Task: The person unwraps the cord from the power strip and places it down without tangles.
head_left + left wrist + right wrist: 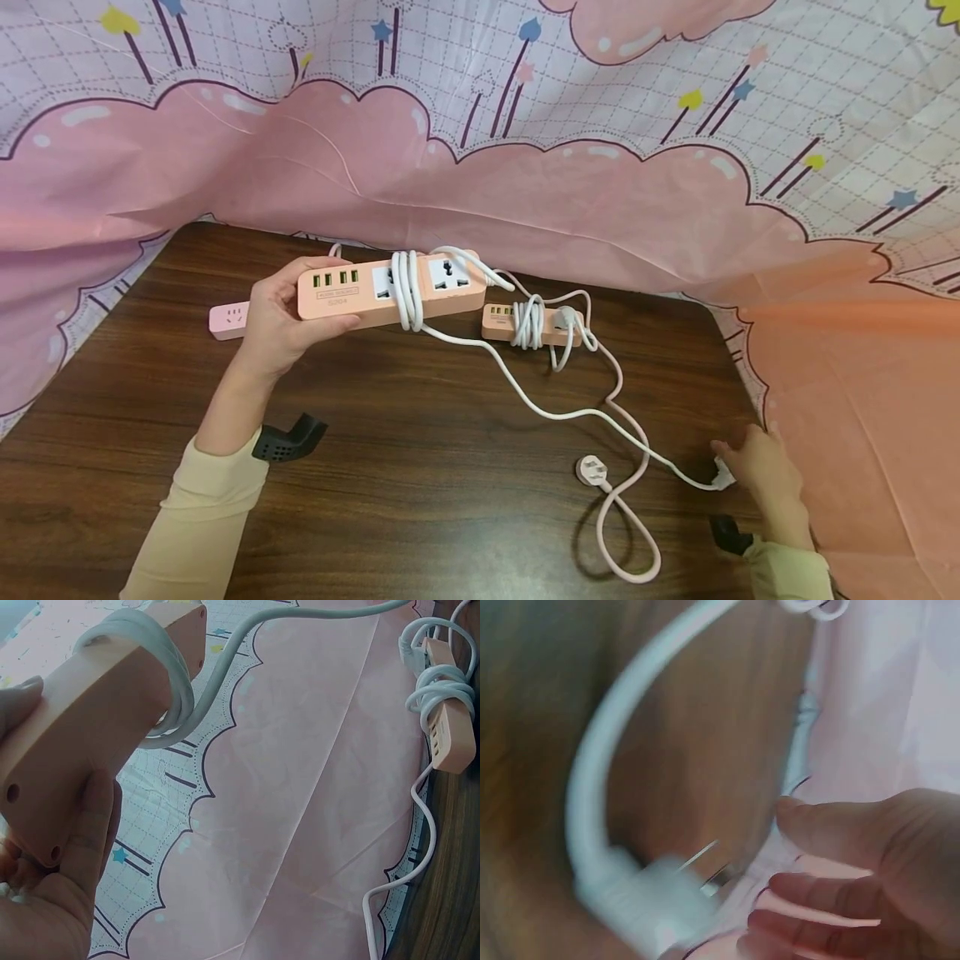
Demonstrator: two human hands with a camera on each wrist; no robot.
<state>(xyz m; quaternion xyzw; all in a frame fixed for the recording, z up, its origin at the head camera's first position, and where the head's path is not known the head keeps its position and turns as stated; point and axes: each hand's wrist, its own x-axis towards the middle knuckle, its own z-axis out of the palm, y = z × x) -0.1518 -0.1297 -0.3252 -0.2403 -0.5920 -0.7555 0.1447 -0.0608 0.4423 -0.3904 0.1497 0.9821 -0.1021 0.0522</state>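
Note:
My left hand [281, 321] grips one end of a peach power strip [341, 287], thumb and fingers on opposite sides, raised over the table. White cord [408, 292] is looped several times around the strip's middle, and its free length runs rightward to a white plug [722, 475]. Beside that plug is my right hand [765, 471], its fingers loosely bent. In the right wrist view, a gap shows between the blurred plug [664, 900] and the fingertips [791, 814].
A second peach power strip [495, 332] lies on the dark wooden table [420, 433], cord wound around it. A pink strip [225, 321] sits behind my left hand. A pale pink cord [618, 367] ends in a round plug [592, 471]. Patterned cloth [525, 200] hangs behind the table.

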